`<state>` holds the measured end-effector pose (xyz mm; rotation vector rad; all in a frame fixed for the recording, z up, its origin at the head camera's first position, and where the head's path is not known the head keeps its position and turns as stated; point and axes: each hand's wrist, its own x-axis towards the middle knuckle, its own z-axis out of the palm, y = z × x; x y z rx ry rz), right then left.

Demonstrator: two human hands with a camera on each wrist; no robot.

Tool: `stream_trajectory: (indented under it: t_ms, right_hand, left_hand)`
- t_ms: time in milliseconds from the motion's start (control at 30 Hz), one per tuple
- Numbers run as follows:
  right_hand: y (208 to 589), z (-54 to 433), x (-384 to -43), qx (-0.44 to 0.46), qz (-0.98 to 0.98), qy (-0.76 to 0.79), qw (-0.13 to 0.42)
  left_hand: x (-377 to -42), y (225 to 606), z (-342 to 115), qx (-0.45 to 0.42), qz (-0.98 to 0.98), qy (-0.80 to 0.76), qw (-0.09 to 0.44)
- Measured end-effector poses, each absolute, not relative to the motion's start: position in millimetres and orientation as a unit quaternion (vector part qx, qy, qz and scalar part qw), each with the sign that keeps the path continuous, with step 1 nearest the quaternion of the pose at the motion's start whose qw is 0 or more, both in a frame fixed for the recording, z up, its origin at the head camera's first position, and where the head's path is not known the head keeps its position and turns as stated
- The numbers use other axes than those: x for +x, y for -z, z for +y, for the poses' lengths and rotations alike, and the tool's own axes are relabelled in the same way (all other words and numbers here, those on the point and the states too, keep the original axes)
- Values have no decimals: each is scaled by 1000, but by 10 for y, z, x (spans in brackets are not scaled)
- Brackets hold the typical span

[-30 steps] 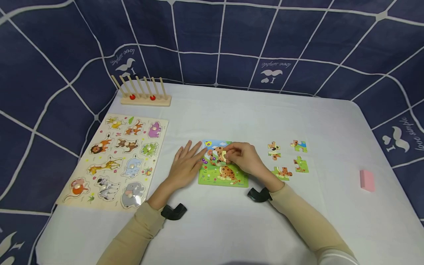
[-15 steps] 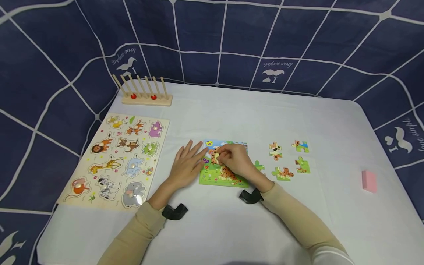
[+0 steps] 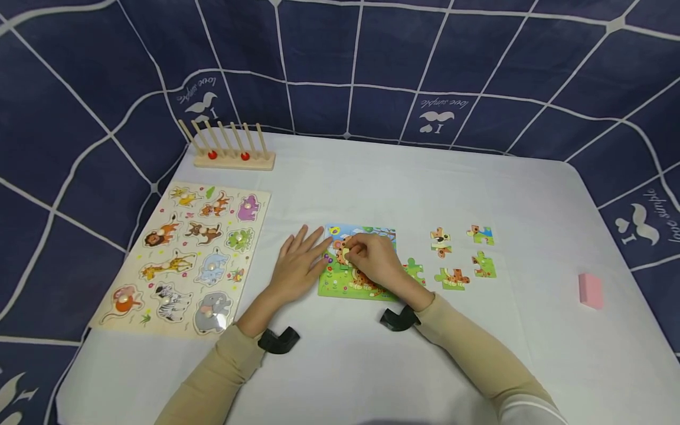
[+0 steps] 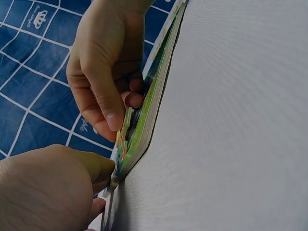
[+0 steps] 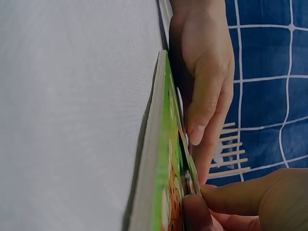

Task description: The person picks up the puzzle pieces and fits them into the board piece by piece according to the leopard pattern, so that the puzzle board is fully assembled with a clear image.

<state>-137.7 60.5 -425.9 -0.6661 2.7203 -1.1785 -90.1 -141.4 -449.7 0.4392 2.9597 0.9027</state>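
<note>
A leopard jigsaw puzzle board (image 3: 332, 288) lies flat on the white table. My right hand (image 3: 378, 260) is over its middle and pinches a puzzle piece (image 3: 346, 254) between thumb and fingers, at the leopard's head. In the right wrist view that piece (image 5: 194, 175) sits slightly tilted above the board's surface. My left hand (image 3: 298, 264) rests flat with its fingers spread, the fingertips at the board's left edge. Part of the board's upper right is hidden under my right hand.
Several loose puzzle pieces (image 3: 453, 278) lie right of the board, a green one (image 3: 414, 270) closest to it. An animal peg puzzle (image 3: 199, 265) is at the left, a wooden peg stand (image 3: 234, 160) behind it. A pink block (image 3: 591, 290) lies far right.
My right hand has moved left across the board with the pinched piece, toward the leopard's head. The green loose piece has come out from behind it. My left hand has stayed put.
</note>
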Motion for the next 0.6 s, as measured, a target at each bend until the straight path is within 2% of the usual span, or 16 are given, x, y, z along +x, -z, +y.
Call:
stream_trajectory:
  t_ms: [600]
  right_hand:
    - [4348,595,-1398,-232,893,386,22]
  left_hand:
    - [-899,4478,-1407,137,949,-284,12]
